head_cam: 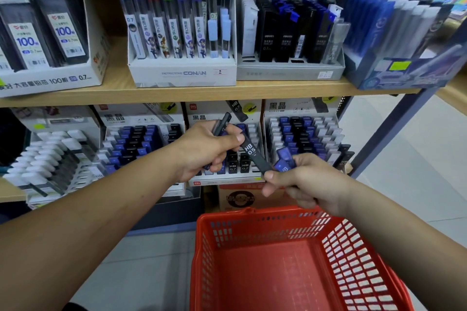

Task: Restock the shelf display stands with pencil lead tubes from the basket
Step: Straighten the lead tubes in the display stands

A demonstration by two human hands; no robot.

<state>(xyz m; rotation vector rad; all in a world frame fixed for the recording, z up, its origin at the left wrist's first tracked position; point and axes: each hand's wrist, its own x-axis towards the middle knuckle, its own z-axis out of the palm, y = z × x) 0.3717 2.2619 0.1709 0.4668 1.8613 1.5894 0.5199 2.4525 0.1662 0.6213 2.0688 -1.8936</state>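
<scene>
Left hand (209, 149): fingers curled round 1 dark tube (223, 122) jutting upward, thumb clamped on a black tube (252, 151) marked HB 0.5. Right hand (310, 182): fingertips pinch that tube's lower end, other fingers clasp blue tubes (285, 160). Both hands are before the lower display stand (225, 111), above the red basket (252, 217).

Basket (265, 247): red, slotted walls. Tube (252, 153): black, white "HB 0.5" print. Second tube (285, 161): blue. Shelf (177, 93): light wood.
</scene>
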